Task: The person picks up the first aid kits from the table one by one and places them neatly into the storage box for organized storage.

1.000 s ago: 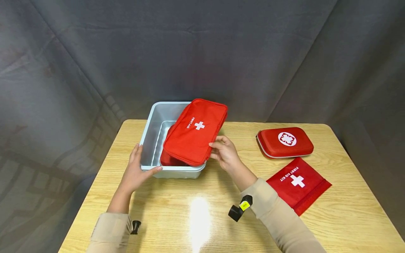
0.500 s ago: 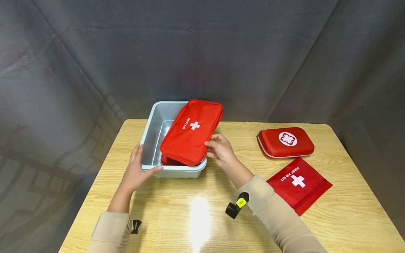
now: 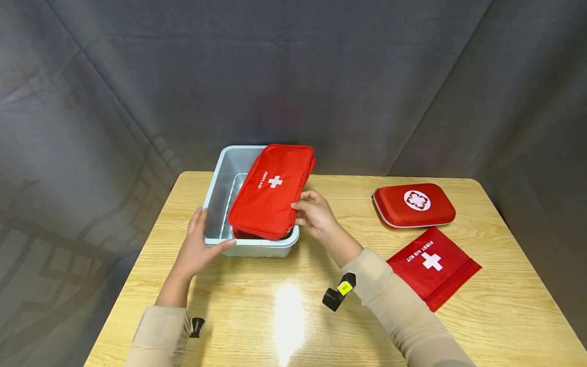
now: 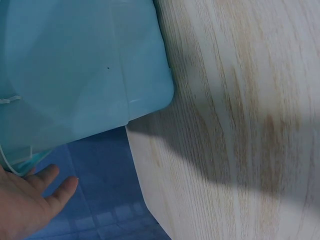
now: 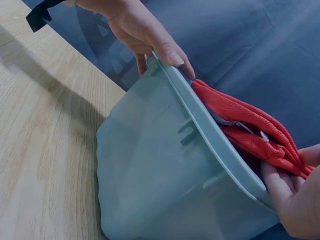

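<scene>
A red soft pouch (image 3: 263,204) printed "FIRST AID" with a white cross lies slanted over the right half of a grey plastic bin (image 3: 221,178). My right hand (image 3: 316,214) pinches its right edge between thumb and fingers. In the right wrist view, the pouch's zipped side (image 5: 250,120) bulges above the bin's rim. Under its near end, part of another red case (image 3: 243,234) shows inside the bin. My left hand (image 3: 197,250) rests at the bin's near left corner, thumb along the front rim and fingers at the left side. The left wrist view shows those fingers (image 4: 62,192) extended.
To the right on the wooden table (image 3: 247,306) lies a red hard case (image 3: 399,209) with a white round emblem. Nearer sits a flat red "FIRST AID KIT" pouch (image 3: 451,270), partly behind the right sleeve. A grey curtain (image 3: 293,76) hangs behind the table.
My right hand has moved left and slightly up, shifting the red pouch farther over the bin. The left hand and bin hold their place.
</scene>
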A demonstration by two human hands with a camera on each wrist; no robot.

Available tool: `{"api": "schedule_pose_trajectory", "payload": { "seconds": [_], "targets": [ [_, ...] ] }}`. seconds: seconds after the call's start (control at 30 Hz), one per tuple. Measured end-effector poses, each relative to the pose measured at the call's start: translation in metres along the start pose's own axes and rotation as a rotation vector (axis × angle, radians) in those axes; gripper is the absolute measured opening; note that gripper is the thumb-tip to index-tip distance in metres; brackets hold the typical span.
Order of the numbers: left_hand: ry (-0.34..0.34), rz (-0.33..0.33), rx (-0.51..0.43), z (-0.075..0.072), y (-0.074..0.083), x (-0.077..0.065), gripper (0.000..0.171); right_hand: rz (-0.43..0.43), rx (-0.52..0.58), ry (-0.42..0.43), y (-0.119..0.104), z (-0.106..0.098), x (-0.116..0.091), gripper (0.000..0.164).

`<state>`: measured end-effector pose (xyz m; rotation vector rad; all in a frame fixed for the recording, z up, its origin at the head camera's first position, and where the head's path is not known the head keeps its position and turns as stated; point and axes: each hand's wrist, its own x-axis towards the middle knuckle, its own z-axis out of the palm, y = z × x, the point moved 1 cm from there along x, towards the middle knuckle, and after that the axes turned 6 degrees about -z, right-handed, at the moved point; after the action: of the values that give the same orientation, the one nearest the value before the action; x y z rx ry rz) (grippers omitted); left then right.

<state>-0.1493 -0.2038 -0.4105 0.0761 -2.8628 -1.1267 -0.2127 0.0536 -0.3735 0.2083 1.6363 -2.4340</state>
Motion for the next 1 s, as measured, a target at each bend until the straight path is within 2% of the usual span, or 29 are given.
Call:
{"api": "schedule_pose_trajectory", "payload": {
  "seconds": [1.0],
  "targets": [
    [-0.012, -0.018, -0.002, -0.001, 0.001, 0.000, 0.099, 0.015, -0.204, -0.024, 0.002, 0.020, 0.014, 0.020]
  ]
}}
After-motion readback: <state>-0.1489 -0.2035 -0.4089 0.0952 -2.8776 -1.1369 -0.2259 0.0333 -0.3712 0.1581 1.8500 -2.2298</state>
